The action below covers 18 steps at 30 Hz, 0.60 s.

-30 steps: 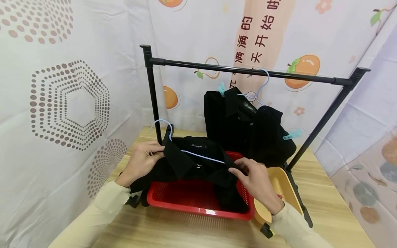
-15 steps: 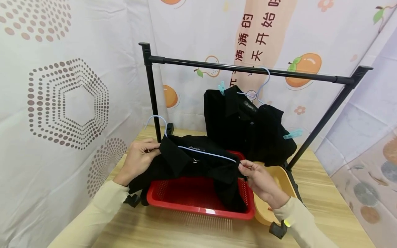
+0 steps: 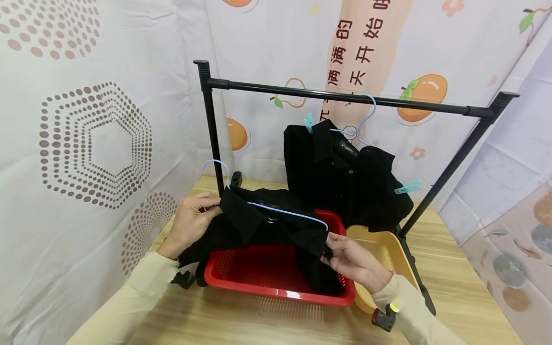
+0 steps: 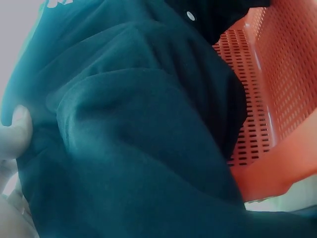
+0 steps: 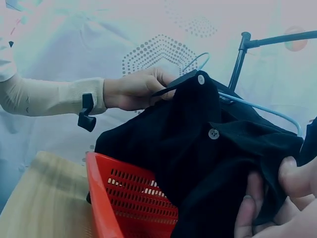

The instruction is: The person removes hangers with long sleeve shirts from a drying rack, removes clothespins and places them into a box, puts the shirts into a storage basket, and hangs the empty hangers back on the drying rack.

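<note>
A black button-up shirt point(image 3: 247, 223) is held above a red basket point(image 3: 276, 291), part of it hanging inside. My left hand point(image 3: 194, 220) pinches its collar, thumb against the cloth in the left wrist view. A light blue hanger point(image 3: 286, 211) sits partly inside the shirt; its hook sticks out at the upper left and one arm crosses the neck opening. My right hand point(image 3: 354, 261) pinches the shirt's front by that arm's end. In the right wrist view its thumb and fingers point(image 5: 246, 213) are on both sides of the cloth, and white buttons point(image 5: 213, 134) show.
A black rack point(image 3: 302, 92) stands behind. From its bar hangs another black shirt point(image 3: 345, 187) on a blue hanger, with turquoise clothespins point(image 3: 408, 187). A yellow bin point(image 3: 388, 249) stands right of the basket, on a wood-grain table point(image 3: 241, 321).
My right hand moved outward to the right along the hanger's arm, then back left and slightly down. My left hand shifted slightly left with the collar and hook.
</note>
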Each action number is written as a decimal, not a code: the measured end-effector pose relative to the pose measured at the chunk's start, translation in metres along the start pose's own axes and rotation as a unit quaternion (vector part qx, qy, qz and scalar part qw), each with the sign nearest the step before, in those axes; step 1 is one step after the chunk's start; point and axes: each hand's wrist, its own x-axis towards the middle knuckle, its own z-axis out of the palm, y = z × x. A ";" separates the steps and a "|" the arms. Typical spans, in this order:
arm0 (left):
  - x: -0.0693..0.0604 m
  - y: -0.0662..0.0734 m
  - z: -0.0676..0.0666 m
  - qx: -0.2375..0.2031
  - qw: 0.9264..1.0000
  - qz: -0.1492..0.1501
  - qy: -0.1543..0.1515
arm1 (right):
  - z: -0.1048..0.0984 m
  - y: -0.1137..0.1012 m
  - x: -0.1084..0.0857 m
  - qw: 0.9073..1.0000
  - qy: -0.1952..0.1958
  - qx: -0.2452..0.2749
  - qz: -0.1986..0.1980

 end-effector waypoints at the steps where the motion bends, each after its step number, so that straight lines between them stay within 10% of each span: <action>1: 0.000 0.000 0.000 -0.011 1.000 -0.002 0.000 | 0.001 0.002 0.001 1.000 -0.007 0.002 0.003; 11: 0.002 0.005 0.012 -0.015 1.000 -0.011 -0.011 | 0.017 0.017 0.012 0.996 0.003 -0.085 0.013; 18: 0.003 0.004 0.014 -0.006 1.000 0.006 -0.013 | 0.015 0.018 0.013 0.973 0.059 -0.223 -0.033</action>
